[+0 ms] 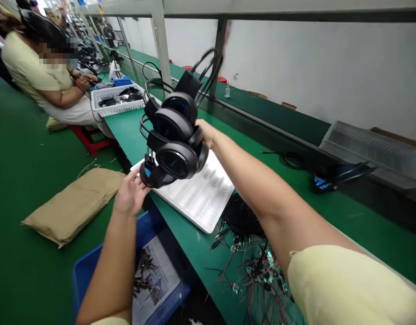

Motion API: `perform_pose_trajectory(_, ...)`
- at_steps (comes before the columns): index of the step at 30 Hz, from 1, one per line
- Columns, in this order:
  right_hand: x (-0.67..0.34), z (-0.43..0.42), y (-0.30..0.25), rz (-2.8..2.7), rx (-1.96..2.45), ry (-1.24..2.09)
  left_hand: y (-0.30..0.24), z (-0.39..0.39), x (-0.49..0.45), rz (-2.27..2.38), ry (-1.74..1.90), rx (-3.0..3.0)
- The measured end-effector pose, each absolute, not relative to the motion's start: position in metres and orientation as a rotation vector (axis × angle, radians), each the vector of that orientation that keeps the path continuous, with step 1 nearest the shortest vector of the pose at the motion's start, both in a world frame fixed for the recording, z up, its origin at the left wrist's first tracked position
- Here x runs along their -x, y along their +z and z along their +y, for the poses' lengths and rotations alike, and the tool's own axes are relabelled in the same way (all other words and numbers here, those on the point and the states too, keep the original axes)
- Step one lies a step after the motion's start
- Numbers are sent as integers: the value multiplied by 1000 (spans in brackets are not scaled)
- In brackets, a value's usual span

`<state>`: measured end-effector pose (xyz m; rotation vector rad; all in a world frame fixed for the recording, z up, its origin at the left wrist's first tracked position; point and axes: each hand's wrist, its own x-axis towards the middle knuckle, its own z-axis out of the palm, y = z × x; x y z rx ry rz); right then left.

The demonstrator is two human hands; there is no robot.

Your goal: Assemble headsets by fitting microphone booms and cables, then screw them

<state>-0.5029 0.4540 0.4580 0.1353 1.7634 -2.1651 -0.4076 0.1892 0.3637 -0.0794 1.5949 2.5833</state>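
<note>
A bunch of black over-ear headphones (pixel 176 158) is held up above the workbench, the ear cups stacked and black cables looped at the top. My right hand (pixel 205 133) is closed around the bunch from the right, its fingers partly hidden behind the ear cups. At the lower left, my left hand (pixel 131 190) holds the lowest ear cup with its fingers. Beneath the headphones lies a white plastic tray (pixel 194 205) with shallow grooves.
Coiled black cables (pixel 241 215) and small wired circuit boards (pixel 264 271) lie near my right arm. Another headphone piece (pixel 333 177) rests farther right. A blue bin (pixel 106 266) and brown sack (pixel 74 203) are beside the bench. A seated co-worker (pixel 42 67) works beyond a white basket (pixel 120 107).
</note>
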Motion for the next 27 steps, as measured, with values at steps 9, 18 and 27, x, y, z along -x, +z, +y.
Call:
perform_pose_trajectory(9,493,420,373,1610,-398,-2092,354,175,465,2505,2132,235)
perform_pose_trajectory(18,481,452,389,1887,-630,-1736,354,202,458,3046,1967,64)
perform_pose_trajectory(27,412,475,419,2393,-478,-1408,442,257,455,3149,1230,-970)
